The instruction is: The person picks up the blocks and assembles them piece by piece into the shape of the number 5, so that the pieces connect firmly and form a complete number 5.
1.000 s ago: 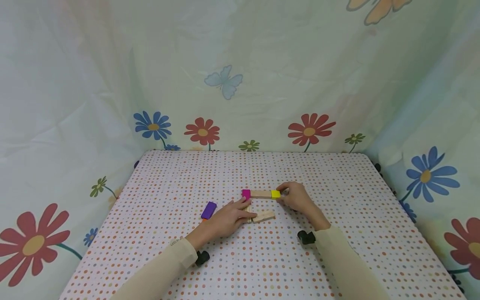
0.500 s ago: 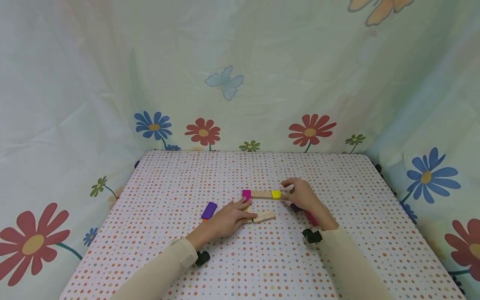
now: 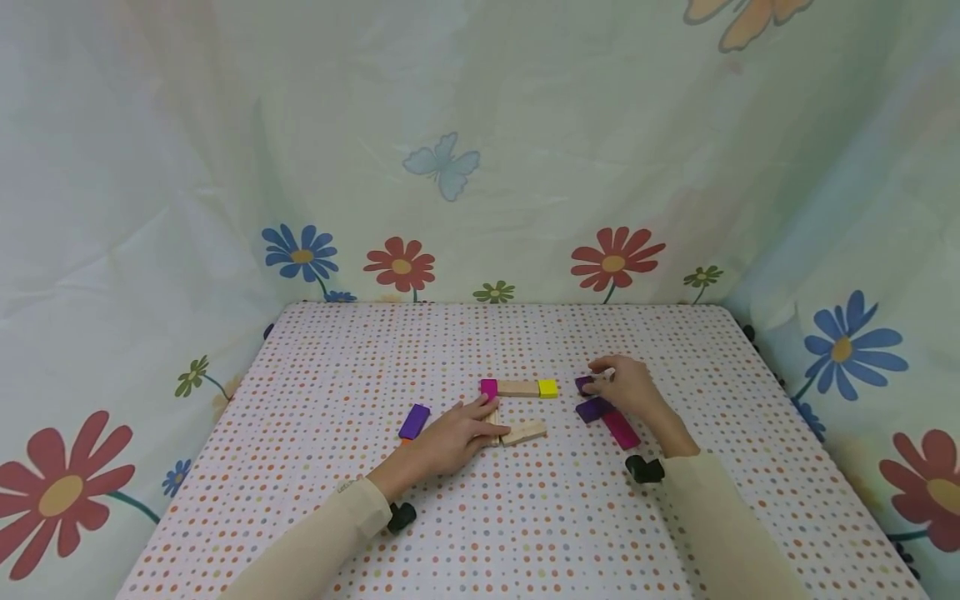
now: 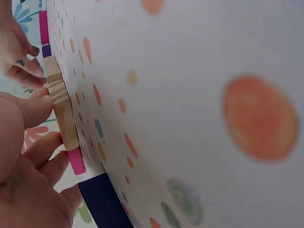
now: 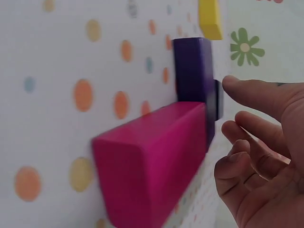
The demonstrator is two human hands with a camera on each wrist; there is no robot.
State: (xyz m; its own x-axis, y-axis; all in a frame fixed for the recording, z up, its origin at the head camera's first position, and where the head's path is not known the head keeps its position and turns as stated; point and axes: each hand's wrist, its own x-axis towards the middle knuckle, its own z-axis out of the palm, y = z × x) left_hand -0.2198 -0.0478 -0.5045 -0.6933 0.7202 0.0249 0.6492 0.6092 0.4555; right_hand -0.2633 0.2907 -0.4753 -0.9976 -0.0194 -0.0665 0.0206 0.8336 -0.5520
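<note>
Head | my right hand [image 3: 630, 389] just off yellow [image 3: 548, 389], looks set; empty fingers parted by purple [image 3: 583, 384] | left hand [image 3: 453, 436] spread on wood [image 4: 67, 126]

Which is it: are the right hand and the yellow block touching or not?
Apart: the head view shows a strip of spotted cloth between the right hand and the yellow block.

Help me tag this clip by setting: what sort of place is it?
Probably a screened-off corner for play or filming: a dotted tabletop, creased flower-printed sheeting on three sides, and brightly coloured blocks.
</note>
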